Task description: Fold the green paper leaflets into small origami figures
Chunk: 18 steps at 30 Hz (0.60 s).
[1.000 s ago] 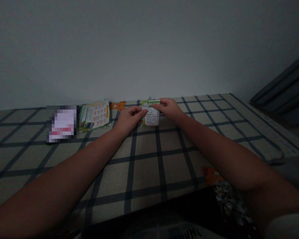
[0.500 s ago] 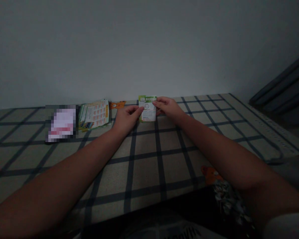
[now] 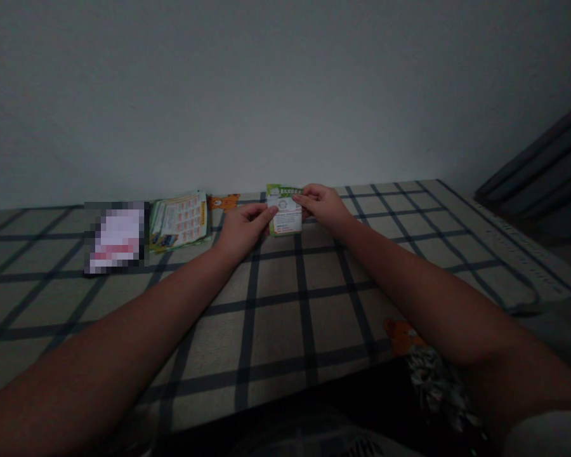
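Note:
A small green-and-white printed card (image 3: 285,216) stands almost upright just above the checked cloth, near the far wall. My left hand (image 3: 242,227) pinches its left edge with closed fingers. My right hand (image 3: 323,207) pinches its upper right edge the same way. Both arms reach straight out from me across the cloth.
A checked cloth with dark grid lines (image 3: 276,304) covers the surface. A printed leaflet (image 3: 179,219) lies flat left of my hands, beside a blurred flat item (image 3: 117,238). A plain wall rises behind. Dark fabric (image 3: 537,171) hangs at the right. An orange bear print (image 3: 402,335) shows near me.
The card has been lifted and tipped more upright between my hands, then tilted slightly. Both hands keep their hold and have barely shifted.

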{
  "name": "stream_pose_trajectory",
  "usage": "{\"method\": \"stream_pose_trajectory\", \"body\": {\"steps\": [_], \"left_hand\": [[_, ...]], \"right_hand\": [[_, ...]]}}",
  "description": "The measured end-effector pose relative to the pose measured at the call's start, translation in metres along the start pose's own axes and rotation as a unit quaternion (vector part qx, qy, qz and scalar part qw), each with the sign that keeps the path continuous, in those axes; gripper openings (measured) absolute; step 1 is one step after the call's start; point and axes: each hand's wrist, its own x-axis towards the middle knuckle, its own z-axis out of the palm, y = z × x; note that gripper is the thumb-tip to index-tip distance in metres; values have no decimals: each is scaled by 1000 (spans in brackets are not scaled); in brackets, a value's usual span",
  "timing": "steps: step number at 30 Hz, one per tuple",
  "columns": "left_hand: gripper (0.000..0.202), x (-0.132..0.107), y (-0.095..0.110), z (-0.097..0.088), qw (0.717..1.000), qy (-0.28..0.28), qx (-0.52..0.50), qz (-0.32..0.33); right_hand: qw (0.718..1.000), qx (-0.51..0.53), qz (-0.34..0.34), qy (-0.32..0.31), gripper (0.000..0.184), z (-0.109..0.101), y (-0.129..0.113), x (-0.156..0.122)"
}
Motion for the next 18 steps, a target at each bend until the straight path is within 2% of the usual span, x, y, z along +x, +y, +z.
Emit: {"method": "stream_pose_trajectory", "body": {"steps": [10, 18], "left_hand": [[37, -1, 2, -2, 1000, -11, 22, 8], [38, 0, 1, -2, 999, -9, 35, 9]], "right_hand": [[1000, 6, 3, -6, 31, 0, 3, 1], [1000, 24, 16, 5, 20, 2, 0, 0]]}}
